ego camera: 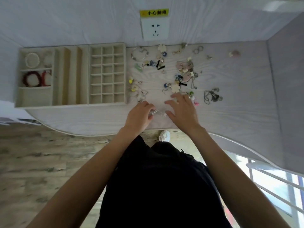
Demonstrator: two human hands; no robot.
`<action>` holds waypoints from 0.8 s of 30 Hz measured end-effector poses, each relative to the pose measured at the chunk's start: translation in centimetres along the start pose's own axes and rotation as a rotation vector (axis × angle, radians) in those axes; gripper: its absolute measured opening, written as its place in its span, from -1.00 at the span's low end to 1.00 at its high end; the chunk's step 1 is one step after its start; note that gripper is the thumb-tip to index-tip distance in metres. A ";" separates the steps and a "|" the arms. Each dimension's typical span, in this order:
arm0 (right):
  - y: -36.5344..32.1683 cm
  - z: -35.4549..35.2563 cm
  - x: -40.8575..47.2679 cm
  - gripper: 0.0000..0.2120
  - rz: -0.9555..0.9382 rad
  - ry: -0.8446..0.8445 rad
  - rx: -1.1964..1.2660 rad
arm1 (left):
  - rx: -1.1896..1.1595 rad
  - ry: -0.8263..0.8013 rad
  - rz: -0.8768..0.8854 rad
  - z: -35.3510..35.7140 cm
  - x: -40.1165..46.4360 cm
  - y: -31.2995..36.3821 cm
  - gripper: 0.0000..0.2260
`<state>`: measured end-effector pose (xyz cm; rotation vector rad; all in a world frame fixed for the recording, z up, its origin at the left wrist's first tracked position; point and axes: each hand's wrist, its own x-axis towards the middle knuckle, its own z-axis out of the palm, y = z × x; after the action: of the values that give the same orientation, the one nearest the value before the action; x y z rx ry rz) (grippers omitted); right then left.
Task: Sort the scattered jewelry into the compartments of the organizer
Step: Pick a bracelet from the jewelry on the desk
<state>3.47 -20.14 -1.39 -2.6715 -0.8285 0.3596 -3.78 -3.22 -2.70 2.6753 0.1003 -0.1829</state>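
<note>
A cream organizer lies at the table's left; its gridded part holds small square cells. A white bead bracelet and dark red bracelets lie in its far-left compartments. Scattered jewelry covers the middle of the table: earrings, charms, a silver bangle, a tangled chain. My left hand grips a pale beaded piece near the front edge. My right hand hovers beside it with fingers spread, its thumb by the beads.
A wall socket with a yellow warning label sits above the table. The table's curved front edge lies just below my hands. A white shoe shows on the wooden floor. A window railing is at the lower right.
</note>
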 end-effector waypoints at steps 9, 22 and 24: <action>-1.0 1.3 1.3 -0.86 -0.045 -0.048 -0.001 | 0.017 -0.037 -0.103 -1.4 0.4 0.8 -0.83; -15.6 -1.7 7.2 -0.83 0.274 -0.273 1.190 | -1.174 0.230 -0.423 -12.2 -4.2 -8.6 -0.67; -19.2 -0.5 9.0 -0.81 0.217 -0.319 1.173 | -1.137 0.339 -0.501 -13.6 -5.9 -11.8 -0.72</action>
<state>1.21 0.04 4.93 -1.5956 -0.2241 0.9744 -9.22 13.14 5.13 1.4807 0.7356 0.1502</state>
